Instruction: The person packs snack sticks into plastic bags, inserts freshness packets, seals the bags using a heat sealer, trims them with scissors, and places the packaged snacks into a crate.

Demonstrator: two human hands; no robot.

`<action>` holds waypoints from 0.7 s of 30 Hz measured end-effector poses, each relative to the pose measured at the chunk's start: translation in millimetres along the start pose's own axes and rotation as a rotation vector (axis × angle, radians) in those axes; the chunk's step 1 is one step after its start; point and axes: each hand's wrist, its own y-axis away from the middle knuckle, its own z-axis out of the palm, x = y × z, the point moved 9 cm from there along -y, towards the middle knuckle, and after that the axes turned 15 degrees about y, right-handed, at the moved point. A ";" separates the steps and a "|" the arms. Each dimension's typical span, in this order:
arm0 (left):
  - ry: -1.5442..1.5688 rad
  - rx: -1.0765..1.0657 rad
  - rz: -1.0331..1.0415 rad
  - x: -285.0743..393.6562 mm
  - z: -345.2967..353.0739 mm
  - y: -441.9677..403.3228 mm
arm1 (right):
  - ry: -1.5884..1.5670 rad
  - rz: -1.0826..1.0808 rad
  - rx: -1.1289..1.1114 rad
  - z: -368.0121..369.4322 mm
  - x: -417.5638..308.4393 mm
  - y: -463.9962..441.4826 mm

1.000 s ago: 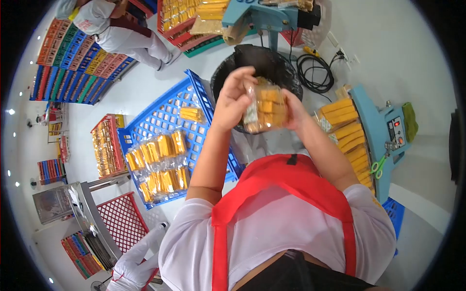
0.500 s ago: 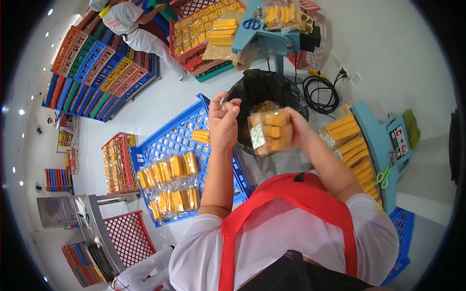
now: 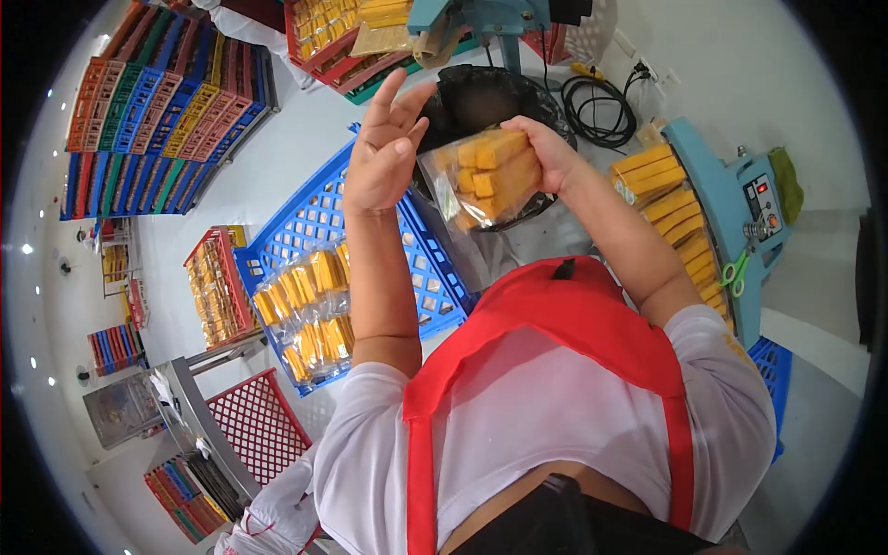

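Observation:
My right hand (image 3: 548, 159) grips one end of a clear plastic bag of yellow sticks (image 3: 495, 171), stacked in layers inside. The bag's loose, flat end points down and left. My left hand (image 3: 384, 157) is raised left of the bag, fingers spread, with nothing visible in it. Under the bag stands a bin lined with a black bag (image 3: 546, 106). Below my left hand lies a blue crate (image 3: 310, 208) with packed bags of yellow sticks (image 3: 310, 287), partly hidden by my left forearm.
On the right, a light-blue machine (image 3: 708, 176) has yellow sticks (image 3: 671, 208) along its side and green-handled scissors (image 3: 735, 275). A coiled black cable (image 3: 597, 111) lies behind the bin. Stacked crates (image 3: 171, 102) stand at the far left. A red crate (image 3: 215, 287) holds more bags.
My left hand has opened from a pinch that held something small and dark. The bag has tilted, its loose end now toward my left hand. The view has shifted, and scenery at the top sits higher.

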 end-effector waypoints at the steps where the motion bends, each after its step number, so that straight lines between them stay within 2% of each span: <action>1: 0.001 0.000 -0.001 -1.8 -5.5 0.0 | -0.025 0.018 0.001 -0.2 1.3 0.9; 3: -0.123 0.030 -0.007 -5.2 -15.3 -0.6 | -0.029 0.014 0.006 -2.7 1.4 1.0; 7: -0.168 0.044 -0.061 -8.4 -11.4 -0.9 | -0.036 0.022 -0.010 -6.0 5.3 -5.3; 10: -0.158 -0.069 -0.140 -14.1 -6.2 -3.9 | -0.003 0.049 0.001 -9.6 10.2 -7.2; 12: -0.214 -0.248 -0.277 -25.7 7.4 -0.6 | 0.011 0.038 0.010 -10.4 10.5 -6.3; 13: -0.220 -0.218 -0.308 -28.1 12.1 1.6 | 0.024 0.025 0.021 -11.1 10.2 -5.6; 17: -0.294 -0.152 -0.198 -26.0 9.0 4.7 | -0.026 -0.010 0.001 -5.0 3.3 2.3; 20: -0.113 -0.162 -0.113 -23.3 4.1 6.3 | -0.117 -0.131 0.084 -17.0 -15.9 8.1; 21: -0.044 -0.066 -0.081 -22.7 -2.8 9.7 | -0.180 -0.202 0.153 -22.9 -26.7 13.1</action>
